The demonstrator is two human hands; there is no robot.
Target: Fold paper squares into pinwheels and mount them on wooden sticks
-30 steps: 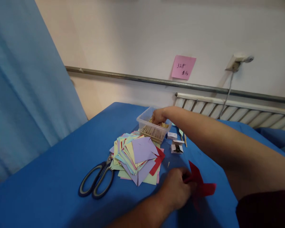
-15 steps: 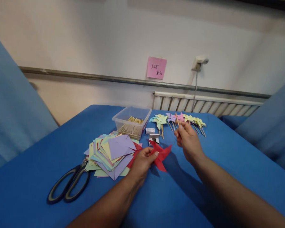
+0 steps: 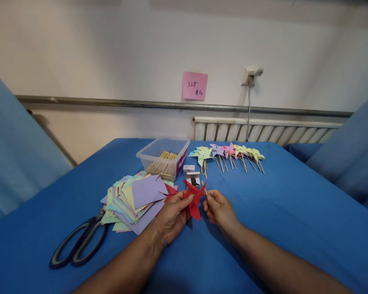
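Note:
My left hand (image 3: 177, 211) pinches a red paper pinwheel (image 3: 195, 201) near its centre, thumb in front. Just to its right, my right hand (image 3: 220, 210) is closed on a thin wooden stick (image 3: 204, 188), whose upper end rises close to a blade of the pinwheel. Whether stick and paper touch, I cannot tell. Behind them a small open box (image 3: 193, 176) holds dark bits too small to name. Left of my left hand lies a pile of cut paper squares (image 3: 147, 192) in several colours, with more red paper (image 3: 169, 190) at its edge.
Large dark-handled scissors (image 3: 81, 241) lie at the left. A clear plastic tub (image 3: 150, 157) of wooden sticks stands behind the paper, beside a small white box (image 3: 189, 168). Several pinwheels on sticks (image 3: 230, 150) lie along the back right of the blue cloth (image 3: 282, 204).
My right hand has come down and left with the stick, close to the red pinwheel. The pinwheel has turned more edge-on in my left hand. The view has shifted slightly.

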